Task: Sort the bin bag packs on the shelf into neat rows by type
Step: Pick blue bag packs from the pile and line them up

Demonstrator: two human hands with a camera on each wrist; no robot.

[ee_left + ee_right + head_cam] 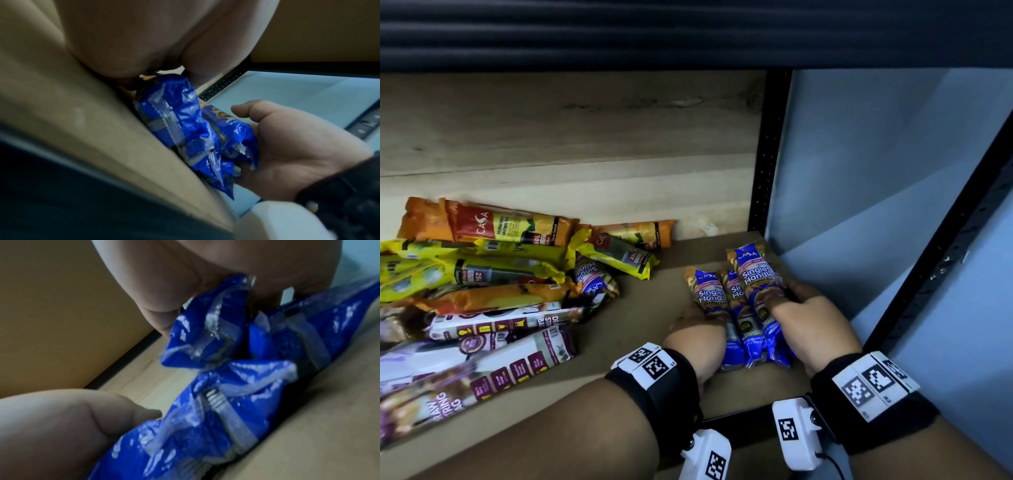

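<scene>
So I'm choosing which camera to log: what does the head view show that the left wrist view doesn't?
Only the head view shows the unsorted pile of orange, yellow and white packs at the shelf's left, a stray blue pack within it, and the printed labels.

Only the left wrist view shows the crimped near ends of the blue packs up close.

Both show the three blue packs lying side by side on the shelf, the left hand against one side and the right hand gripping the other.
</scene>
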